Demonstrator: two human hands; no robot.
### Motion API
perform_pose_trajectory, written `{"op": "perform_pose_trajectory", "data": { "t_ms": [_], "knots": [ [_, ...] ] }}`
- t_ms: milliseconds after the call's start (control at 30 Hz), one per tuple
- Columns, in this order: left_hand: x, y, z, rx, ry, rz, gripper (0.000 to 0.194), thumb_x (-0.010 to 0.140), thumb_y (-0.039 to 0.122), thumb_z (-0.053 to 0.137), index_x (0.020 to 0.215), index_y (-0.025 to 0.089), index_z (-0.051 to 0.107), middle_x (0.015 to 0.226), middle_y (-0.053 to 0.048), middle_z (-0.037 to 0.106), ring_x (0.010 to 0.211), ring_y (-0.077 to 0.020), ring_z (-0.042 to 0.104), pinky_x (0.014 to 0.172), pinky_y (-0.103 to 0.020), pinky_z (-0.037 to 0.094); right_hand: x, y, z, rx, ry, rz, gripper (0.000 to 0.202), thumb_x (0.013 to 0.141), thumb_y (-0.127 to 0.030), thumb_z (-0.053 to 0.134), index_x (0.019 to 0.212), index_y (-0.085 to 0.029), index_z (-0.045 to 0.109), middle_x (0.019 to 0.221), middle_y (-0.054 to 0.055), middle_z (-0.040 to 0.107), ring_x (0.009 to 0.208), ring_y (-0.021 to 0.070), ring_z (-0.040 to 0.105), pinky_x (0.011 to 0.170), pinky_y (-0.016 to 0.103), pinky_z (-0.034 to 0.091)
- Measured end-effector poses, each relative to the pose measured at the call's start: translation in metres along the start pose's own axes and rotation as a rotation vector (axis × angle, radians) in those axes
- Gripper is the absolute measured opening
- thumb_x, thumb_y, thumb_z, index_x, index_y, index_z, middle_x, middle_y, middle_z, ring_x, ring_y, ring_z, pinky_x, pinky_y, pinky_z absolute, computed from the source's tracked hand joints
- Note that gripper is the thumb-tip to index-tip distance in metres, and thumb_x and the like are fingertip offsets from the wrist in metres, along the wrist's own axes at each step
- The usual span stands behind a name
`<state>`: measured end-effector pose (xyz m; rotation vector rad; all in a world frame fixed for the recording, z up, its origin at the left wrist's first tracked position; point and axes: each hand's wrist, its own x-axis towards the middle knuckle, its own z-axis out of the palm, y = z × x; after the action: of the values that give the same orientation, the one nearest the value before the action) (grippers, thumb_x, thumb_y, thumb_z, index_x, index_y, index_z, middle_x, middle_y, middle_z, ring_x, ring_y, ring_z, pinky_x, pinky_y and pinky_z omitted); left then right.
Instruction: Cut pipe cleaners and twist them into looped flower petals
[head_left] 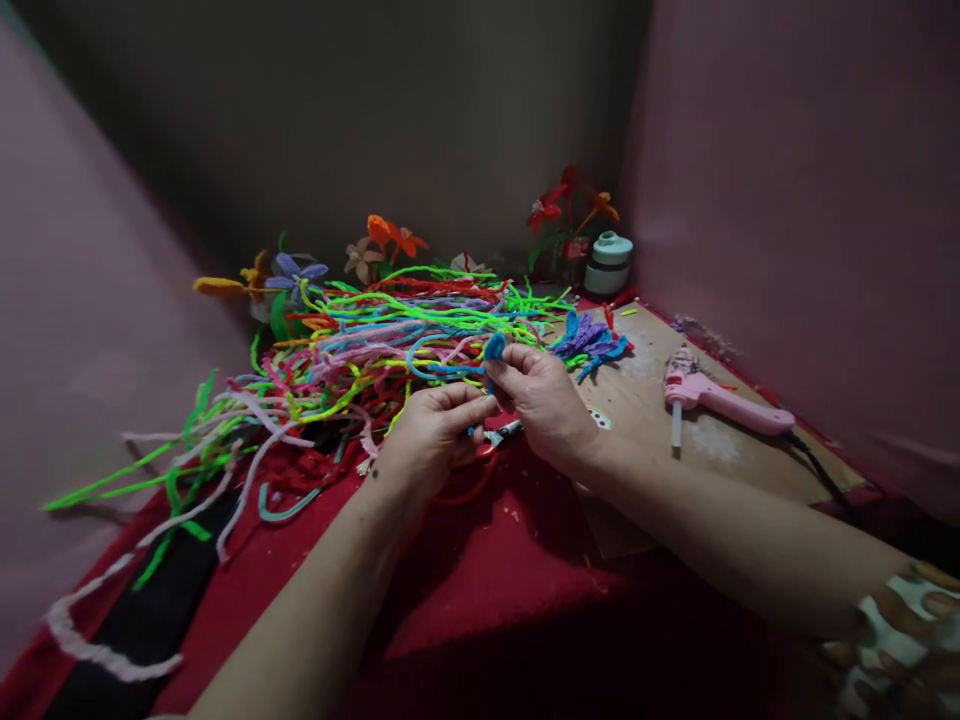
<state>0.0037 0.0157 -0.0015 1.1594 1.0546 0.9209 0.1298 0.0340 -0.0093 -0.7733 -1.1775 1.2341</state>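
Between my two hands is a blue pipe cleaner piece point(494, 347), bent into a small petal-like loop at its top. My right hand point(544, 395) pinches it just below the loop. Lower down, my left hand point(435, 430) has thumb and forefinger pressed together on its lower part, with a blue tip showing under the fingers. A thin blue strand curves off to the left of the loop, over a large heap of coloured pipe cleaners point(375, 345). Red-handled scissors point(480, 480) lie beneath my hands, partly hidden.
A pink glue gun point(727, 402) rests on a brown board point(645, 480) at the right. Purple and blue petals point(589, 340) lie at the board's left edge. Behind stand a pale jar point(608, 265), red flowers point(546, 208) and orange flowers point(394, 235). Red cloth point(517, 580) covers the table.
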Motion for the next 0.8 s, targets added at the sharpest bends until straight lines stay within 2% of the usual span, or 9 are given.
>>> {"op": "perform_pose_trajectory", "data": {
  "t_ms": [100, 267, 400, 433, 533, 567, 667, 733, 800],
  "knots": [
    [0.0, -0.002, 0.008, -0.019, -0.026, -0.022, 0.025, 0.069, 0.034, 0.064, 0.063, 0.018, 0.046, 0.041, 0.009, 0.041, 0.031, -0.0019, 0.022, 0.033, -0.016, 0.016, 0.002, 0.004, 0.0, -0.022, 0.029, 0.015, 0.031, 0.071, -0.044, 0.063, 0.062, -0.018, 0.049, 0.056, -0.005, 0.045, 0.05, 0.0073, 0.035, 0.048, 0.023, 0.028],
    [-0.003, 0.002, 0.018, 0.226, 0.103, 0.073, 0.023, 0.069, 0.032, 0.06, 0.059, 0.018, 0.046, 0.038, 0.009, 0.04, 0.031, -0.0024, 0.027, 0.033, -0.015, 0.017, 0.018, 0.001, 0.003, 0.068, 0.059, 0.083, 0.023, 0.068, -0.033, 0.064, 0.06, -0.018, 0.048, 0.05, -0.006, 0.042, 0.044, 0.0063, 0.032, 0.043, 0.023, 0.024],
    [-0.004, 0.01, 0.001, 0.411, -0.035, -0.045, 0.023, 0.065, 0.031, 0.06, 0.053, 0.016, 0.048, 0.038, 0.005, 0.046, 0.031, -0.0038, 0.031, 0.033, -0.017, 0.019, 0.035, -0.005, 0.006, 0.161, 0.064, 0.112, 0.03, 0.064, -0.034, 0.067, 0.057, -0.019, 0.043, 0.042, -0.009, 0.036, 0.036, 0.0047, 0.028, 0.038, 0.022, 0.02],
    [-0.004, 0.012, -0.006, 0.429, -0.03, -0.052, 0.022, 0.065, 0.03, 0.061, 0.052, 0.015, 0.05, 0.039, 0.004, 0.047, 0.031, -0.0045, 0.033, 0.034, -0.017, 0.021, 0.037, -0.005, 0.006, 0.163, 0.062, 0.113, 0.03, 0.064, -0.034, 0.068, 0.056, -0.019, 0.043, 0.041, -0.009, 0.036, 0.035, 0.0045, 0.028, 0.037, 0.021, 0.02],
    [-0.002, 0.017, -0.025, 0.298, 0.245, 0.174, 0.017, 0.066, 0.03, 0.063, 0.069, 0.014, 0.057, 0.047, 0.005, 0.051, 0.038, -0.005, 0.039, 0.039, -0.017, 0.027, 0.035, 0.002, 0.007, 0.132, 0.023, 0.159, 0.031, 0.063, -0.033, 0.07, 0.053, -0.017, 0.044, 0.043, -0.007, 0.041, 0.037, 0.0047, 0.035, 0.038, 0.021, 0.024],
    [-0.001, 0.019, -0.028, 0.232, 0.289, 0.244, 0.021, 0.065, 0.029, 0.065, 0.079, 0.014, 0.058, 0.051, 0.005, 0.053, 0.039, -0.0048, 0.04, 0.04, -0.017, 0.028, 0.032, 0.005, 0.007, 0.131, 0.003, 0.183, 0.029, 0.062, -0.032, 0.07, 0.055, -0.016, 0.047, 0.045, -0.006, 0.044, 0.039, 0.005, 0.038, 0.04, 0.02, 0.026],
    [-0.001, 0.02, -0.031, 0.146, 0.227, 0.315, 0.036, 0.064, 0.027, 0.069, 0.097, 0.017, 0.058, 0.058, 0.006, 0.055, 0.042, -0.0048, 0.042, 0.042, -0.018, 0.03, 0.022, 0.013, 0.007, 0.165, -0.083, 0.246, 0.021, 0.062, -0.027, 0.072, 0.062, -0.013, 0.056, 0.052, -0.003, 0.05, 0.045, 0.0055, 0.043, 0.045, 0.021, 0.033],
    [0.0, 0.019, -0.027, 0.157, 0.229, 0.317, 0.028, 0.066, 0.03, 0.069, 0.089, 0.015, 0.062, 0.054, 0.006, 0.054, 0.043, -0.0051, 0.041, 0.042, -0.018, 0.03, 0.017, 0.015, 0.007, 0.188, -0.149, 0.297, 0.019, 0.06, -0.024, 0.073, 0.067, -0.013, 0.06, 0.057, -0.002, 0.055, 0.047, 0.0067, 0.046, 0.047, 0.022, 0.035],
    [-0.001, 0.017, -0.023, 0.162, 0.283, 0.31, 0.022, 0.068, 0.034, 0.067, 0.076, 0.013, 0.063, 0.051, 0.004, 0.053, 0.042, -0.0055, 0.041, 0.043, -0.019, 0.031, 0.015, 0.016, 0.006, 0.209, -0.2, 0.335, 0.019, 0.059, -0.022, 0.074, 0.071, -0.012, 0.062, 0.061, 0.0, 0.058, 0.049, 0.008, 0.049, 0.048, 0.023, 0.038]
  ]
}}
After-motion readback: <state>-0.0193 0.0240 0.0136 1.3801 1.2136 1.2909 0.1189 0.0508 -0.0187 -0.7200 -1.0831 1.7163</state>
